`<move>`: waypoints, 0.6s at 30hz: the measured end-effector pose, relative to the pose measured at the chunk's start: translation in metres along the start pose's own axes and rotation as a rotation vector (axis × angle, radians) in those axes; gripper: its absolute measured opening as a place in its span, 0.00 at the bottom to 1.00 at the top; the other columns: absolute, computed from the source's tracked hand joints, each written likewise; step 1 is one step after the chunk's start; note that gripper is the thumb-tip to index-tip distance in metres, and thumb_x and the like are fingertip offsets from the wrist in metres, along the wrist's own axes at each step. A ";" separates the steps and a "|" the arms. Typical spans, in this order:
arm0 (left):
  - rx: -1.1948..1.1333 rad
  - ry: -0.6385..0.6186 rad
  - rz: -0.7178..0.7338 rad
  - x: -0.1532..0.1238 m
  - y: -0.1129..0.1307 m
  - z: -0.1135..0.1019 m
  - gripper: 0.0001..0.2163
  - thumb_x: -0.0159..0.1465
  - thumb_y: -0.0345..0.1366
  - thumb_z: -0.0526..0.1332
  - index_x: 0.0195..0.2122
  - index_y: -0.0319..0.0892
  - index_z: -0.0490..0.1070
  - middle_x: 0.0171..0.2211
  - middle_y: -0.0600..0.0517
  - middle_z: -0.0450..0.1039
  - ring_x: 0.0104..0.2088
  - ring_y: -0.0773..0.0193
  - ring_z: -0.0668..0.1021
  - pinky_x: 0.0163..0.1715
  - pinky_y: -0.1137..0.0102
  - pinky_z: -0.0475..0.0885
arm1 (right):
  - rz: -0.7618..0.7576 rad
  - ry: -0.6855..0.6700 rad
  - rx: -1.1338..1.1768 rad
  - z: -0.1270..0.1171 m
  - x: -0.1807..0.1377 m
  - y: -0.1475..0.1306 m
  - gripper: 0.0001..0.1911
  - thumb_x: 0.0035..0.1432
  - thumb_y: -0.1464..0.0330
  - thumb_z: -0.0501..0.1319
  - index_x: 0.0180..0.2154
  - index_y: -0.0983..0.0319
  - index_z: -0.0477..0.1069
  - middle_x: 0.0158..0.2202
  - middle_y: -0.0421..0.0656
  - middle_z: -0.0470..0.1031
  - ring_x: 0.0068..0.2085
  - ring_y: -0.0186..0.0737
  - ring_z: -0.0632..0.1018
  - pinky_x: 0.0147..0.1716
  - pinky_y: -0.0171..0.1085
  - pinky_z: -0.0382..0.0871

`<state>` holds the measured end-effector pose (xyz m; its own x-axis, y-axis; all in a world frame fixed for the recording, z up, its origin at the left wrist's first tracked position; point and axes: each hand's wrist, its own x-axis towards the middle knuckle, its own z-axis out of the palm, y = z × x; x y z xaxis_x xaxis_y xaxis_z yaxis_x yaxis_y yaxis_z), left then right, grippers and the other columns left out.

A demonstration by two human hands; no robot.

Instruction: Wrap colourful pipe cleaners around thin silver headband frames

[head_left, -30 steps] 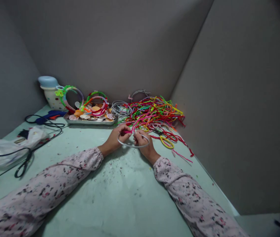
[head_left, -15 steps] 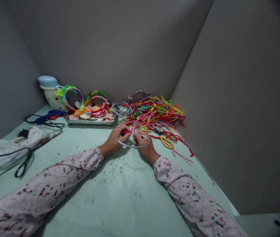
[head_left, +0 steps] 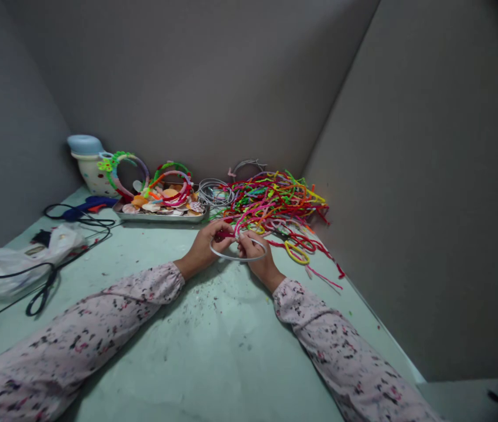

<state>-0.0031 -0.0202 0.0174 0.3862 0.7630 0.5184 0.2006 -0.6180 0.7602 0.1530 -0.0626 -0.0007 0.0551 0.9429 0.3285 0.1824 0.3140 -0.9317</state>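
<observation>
A thin grey-white ring (head_left: pixel 236 259) is held up between my two hands, its near curve hanging toward me. My left hand (head_left: pixel 209 245) pinches a pink pipe cleaner (head_left: pixel 239 225) at the far side of the ring. My right hand (head_left: pixel 255 252) has its thumb and fingers closed on the ring, close beside the left fingertips. The pink strand rises from between the hands; how it passes round the ring is too small to tell.
Behind the hands lies a heap of colourful pipe cleaners (head_left: pixel 275 196), with scissors with yellow handles (head_left: pixel 297 253) in front. Grey wire rings (head_left: pixel 215 192) sit beside a metal tray (head_left: pixel 161 218) of shells and wrapped hoops. At left are a lidded jar (head_left: pixel 93 170), a plastic bag (head_left: pixel 24 264) and black cable (head_left: pixel 47 287).
The ring has tilted and shifted very slightly, and the pink strand at my left fingers has moved a little. Both hands keep nearly the same place and grip.
</observation>
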 end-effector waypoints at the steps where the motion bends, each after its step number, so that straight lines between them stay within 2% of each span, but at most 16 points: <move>1: 0.003 0.002 0.007 0.000 0.000 0.000 0.06 0.58 0.36 0.63 0.32 0.39 0.71 0.30 0.52 0.70 0.29 0.68 0.69 0.29 0.73 0.63 | -0.001 0.000 -0.004 0.000 0.000 0.000 0.17 0.61 0.56 0.53 0.29 0.61 0.67 0.23 0.36 0.66 0.22 0.32 0.70 0.20 0.31 0.63; 18: -0.011 0.048 0.028 0.000 -0.004 -0.001 0.06 0.58 0.35 0.63 0.35 0.40 0.73 0.32 0.51 0.70 0.32 0.66 0.72 0.33 0.72 0.66 | -0.022 0.069 -0.076 -0.001 -0.001 -0.002 0.14 0.60 0.58 0.54 0.29 0.60 0.68 0.22 0.36 0.67 0.22 0.33 0.70 0.22 0.32 0.64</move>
<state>-0.0044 -0.0178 0.0150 0.3481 0.7540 0.5571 0.1800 -0.6370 0.7496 0.1532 -0.0642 0.0012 0.1168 0.9252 0.3611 0.2577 0.3229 -0.9107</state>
